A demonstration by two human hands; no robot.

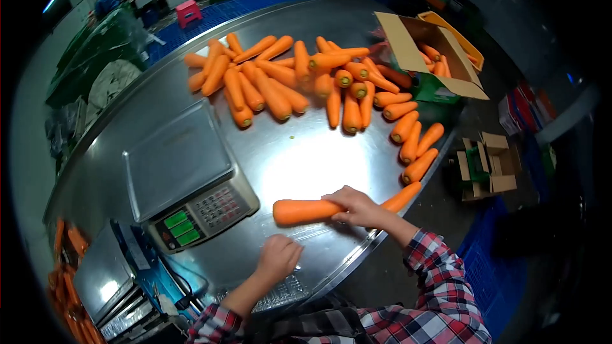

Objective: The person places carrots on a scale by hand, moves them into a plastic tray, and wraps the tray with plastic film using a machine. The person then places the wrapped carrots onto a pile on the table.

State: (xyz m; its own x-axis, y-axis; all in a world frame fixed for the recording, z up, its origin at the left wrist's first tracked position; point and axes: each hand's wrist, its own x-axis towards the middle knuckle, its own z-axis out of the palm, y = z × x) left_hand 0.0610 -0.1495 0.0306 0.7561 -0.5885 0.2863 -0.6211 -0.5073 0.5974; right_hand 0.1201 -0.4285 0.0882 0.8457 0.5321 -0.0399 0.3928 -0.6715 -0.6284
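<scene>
My right hand (358, 208) grips a large orange carrot (299, 211) that lies on the steel table (299, 159) near its front edge. Another carrot (403, 196) lies just right of that hand at the table's rim. My left hand (278, 258) rests on the table with curled fingers and nothing visible in it, a little in front of the held carrot. A digital scale (185, 175) with a flat steel pan stands to the left of both hands.
Several loose carrots (280, 83) are spread across the far half of the table. An open cardboard box (433, 57) with carrots stands at the right rim. Flat cardboard pieces (488, 165) lie on the floor to the right. More carrots (67, 280) sit at lower left.
</scene>
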